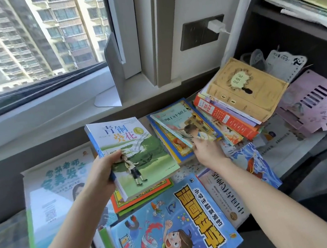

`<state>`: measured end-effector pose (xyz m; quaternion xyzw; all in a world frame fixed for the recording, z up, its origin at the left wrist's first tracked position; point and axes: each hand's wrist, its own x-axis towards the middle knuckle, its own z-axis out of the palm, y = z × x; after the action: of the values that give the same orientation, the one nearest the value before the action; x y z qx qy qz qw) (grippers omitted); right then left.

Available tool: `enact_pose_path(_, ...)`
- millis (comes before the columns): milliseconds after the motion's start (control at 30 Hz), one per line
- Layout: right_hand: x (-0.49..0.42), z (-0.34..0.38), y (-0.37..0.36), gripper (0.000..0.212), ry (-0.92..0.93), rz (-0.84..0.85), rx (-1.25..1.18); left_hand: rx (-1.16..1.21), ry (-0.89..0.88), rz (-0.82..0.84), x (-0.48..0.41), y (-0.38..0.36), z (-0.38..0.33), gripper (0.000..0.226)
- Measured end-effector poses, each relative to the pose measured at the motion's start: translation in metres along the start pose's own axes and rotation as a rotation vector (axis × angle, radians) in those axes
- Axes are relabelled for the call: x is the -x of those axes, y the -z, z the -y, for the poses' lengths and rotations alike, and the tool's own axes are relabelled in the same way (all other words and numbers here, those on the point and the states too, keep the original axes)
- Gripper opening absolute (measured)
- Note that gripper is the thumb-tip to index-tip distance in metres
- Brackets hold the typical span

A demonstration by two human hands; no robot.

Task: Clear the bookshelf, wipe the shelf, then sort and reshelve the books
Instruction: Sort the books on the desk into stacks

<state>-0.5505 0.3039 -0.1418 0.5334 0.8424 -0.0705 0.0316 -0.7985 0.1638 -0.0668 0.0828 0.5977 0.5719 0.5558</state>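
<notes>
Green-white paperback (134, 148) with blue spine gripped in left hand (102, 173), right hand (208, 152) touching stacked book (181, 121), grip unclear

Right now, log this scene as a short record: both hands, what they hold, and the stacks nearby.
left hand: grips green-cover book by its spine edge
right hand: at the near corner of the top book of the middle stack; grip hidden
right stack: tan book on top
nearest: blue cartoon book, flat
</notes>
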Motion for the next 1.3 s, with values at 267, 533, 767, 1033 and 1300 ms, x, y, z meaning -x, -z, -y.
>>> enact_pose_path(267, 0.06, 0.054, 0.072, 0.01, 0.251, -0.689, -0.445, 0.045, 0.024, 0.045, 0.005, -0.009, 0.002, 0.031)
enact_pose_path(533, 0.093, 0.095, 0.034, 0.034, 0.674, -0.425, -0.045, -0.023, 0.04, 0.015, 0.0, -0.02, 0.016, 0.035)
enact_pose_path(767, 0.041, 0.049, 0.055, 0.047, 0.055, -0.146, -0.533, -0.043, 0.015, -0.079, -0.014, -0.002, 0.019, 0.025)
enact_pose_path(1033, -0.028, 0.05, -0.025, 0.078, -0.137, 0.226, 0.177, -0.025, -0.027, -0.171, -0.017, 0.026, 0.011, 0.024)
enact_pose_path(1300, -0.024, 0.049, 0.026, 0.026, 0.079, 0.208, 0.084, 0.068, -0.103, -0.296, -0.008, 0.086, -0.011, 0.023)
